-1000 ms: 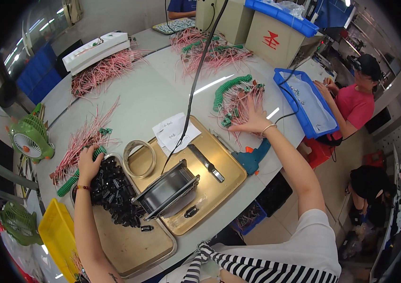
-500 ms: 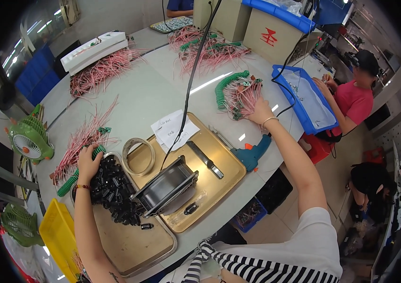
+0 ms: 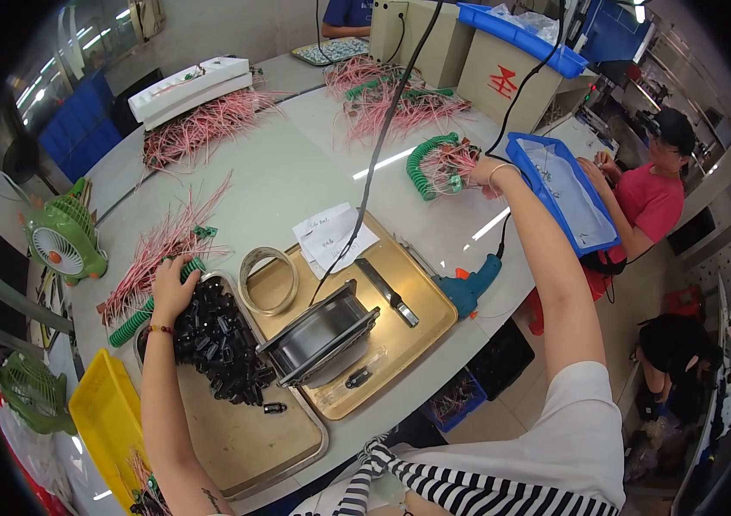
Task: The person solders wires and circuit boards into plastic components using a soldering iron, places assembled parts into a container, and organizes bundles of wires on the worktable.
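Note:
My left hand (image 3: 172, 292) is at the left side of the table, its fingers curled round the near end of a green coiled strip (image 3: 131, 325). Pink wires with small green circuit boards (image 3: 203, 232) lie along that strip. Far to the right, my right hand (image 3: 489, 174) has its fingers closed at the edge of a bundle of pink wires (image 3: 450, 162); the fingertips are partly hidden. Another green coiled strip (image 3: 418, 170) curves round the left of this bundle. Beside my left hand, black plastic parts (image 3: 219, 344) are heaped in a metal tray (image 3: 253, 456).
A gold tray (image 3: 430, 322) holds a black reel (image 3: 318, 335), a tape roll (image 3: 270, 281), papers and a flat tool. A teal power tool (image 3: 473, 285) lies right of it. A cable hangs across the middle. A co-worker (image 3: 649, 189) sits at a blue tray (image 3: 567, 202).
My view has shifted slightly, so the table things appear further right. My right hand has turned and sits at the right edge of the wire bundle. My left hand stays at the green strip.

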`<state>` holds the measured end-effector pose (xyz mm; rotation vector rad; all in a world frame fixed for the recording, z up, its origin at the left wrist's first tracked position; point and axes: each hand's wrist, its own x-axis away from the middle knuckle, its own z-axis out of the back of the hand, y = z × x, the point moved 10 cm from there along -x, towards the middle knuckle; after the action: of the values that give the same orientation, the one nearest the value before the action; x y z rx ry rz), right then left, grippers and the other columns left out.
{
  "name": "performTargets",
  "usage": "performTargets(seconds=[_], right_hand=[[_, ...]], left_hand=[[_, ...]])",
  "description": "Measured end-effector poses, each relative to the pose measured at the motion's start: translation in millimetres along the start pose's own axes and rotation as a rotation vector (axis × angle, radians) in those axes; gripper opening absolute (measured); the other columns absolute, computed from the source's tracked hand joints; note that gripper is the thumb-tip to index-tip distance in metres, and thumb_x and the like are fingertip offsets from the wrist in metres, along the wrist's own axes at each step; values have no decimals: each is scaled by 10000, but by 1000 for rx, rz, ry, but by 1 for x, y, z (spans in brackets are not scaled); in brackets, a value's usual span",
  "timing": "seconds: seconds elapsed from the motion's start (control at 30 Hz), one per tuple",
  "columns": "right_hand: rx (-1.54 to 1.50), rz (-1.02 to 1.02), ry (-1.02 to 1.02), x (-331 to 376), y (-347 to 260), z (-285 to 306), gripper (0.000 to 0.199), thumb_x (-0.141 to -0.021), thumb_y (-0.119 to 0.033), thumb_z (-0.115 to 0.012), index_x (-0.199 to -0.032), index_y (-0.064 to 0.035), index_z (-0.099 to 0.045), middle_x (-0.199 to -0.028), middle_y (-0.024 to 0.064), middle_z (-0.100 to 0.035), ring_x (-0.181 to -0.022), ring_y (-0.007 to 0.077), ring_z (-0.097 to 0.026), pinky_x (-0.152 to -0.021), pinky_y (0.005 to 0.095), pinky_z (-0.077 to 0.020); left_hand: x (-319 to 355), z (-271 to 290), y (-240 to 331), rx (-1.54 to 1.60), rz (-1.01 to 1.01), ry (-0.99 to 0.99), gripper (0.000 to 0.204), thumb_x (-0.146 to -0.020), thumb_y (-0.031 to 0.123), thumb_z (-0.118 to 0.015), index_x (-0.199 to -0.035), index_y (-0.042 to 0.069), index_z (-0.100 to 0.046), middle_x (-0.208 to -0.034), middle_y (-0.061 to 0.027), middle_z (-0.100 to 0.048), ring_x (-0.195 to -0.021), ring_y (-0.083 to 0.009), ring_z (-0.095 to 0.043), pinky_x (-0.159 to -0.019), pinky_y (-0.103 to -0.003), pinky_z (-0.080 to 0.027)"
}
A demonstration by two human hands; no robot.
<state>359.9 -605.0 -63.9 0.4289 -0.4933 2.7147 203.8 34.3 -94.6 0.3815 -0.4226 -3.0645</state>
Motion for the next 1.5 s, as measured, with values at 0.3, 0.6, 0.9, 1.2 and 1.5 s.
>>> performTargets(seconds=[0.3, 0.6, 0.9, 1.2, 1.5], right_hand=[[653, 330, -173, 40, -95, -18, 205, -761, -132, -514, -720, -2, -668, -771, 166, -662, -624, 231, -628, -560, 398, -477], [766, 512, -315, 30, -196, -42, 146, -730, -93, -525, -753, -29, -654, -691, 114, -614, -558, 234, -550, -526, 408, -429], [559, 535, -344, 78, -261, -54, 113, -656, -77, -509, -616, -18, -596, -645, 135, -585, -515, 199, -548, -504, 369, -435], [411, 587, -367, 90, -341, -72, 112, -632, -93, -495, -527, -81, -531, -509, 71, -494, -395, 163, -410, -394, 339, -282], [702, 1234, -2, 140, -422, -85, 240, -673, -167, -558, -783, 0, -691, -714, 225, -648, -679, 319, -644, -636, 418, -498]], left_hand=[[-1, -2, -3, 6, 13, -8, 360, -805, 353, -639, -1102, 151, -610, -999, -97, -579, -1012, -313, -547, -805, -453, -435], [-5, -5, 13, 22, -23, 28, 353, -802, 356, -639, -1087, 148, -628, -984, -103, -579, -999, -314, -551, -809, -439, -448], [-1, 0, 3, -25, -13, 46, 355, -806, 370, -637, -1094, 163, -625, -973, -98, -573, -997, -310, -551, -809, -449, -448], [-6, -2, 3, -9, 0, -25, 390, -801, 412, -633, -1096, 158, -619, -1008, -105, -587, -1011, -316, -562, -803, -464, -459], [-30, 8, 31, -94, -35, -184, 372, -658, 350, -695, -902, 70, -669, -852, -137, -672, -841, -306, -646, -745, -407, -518]])
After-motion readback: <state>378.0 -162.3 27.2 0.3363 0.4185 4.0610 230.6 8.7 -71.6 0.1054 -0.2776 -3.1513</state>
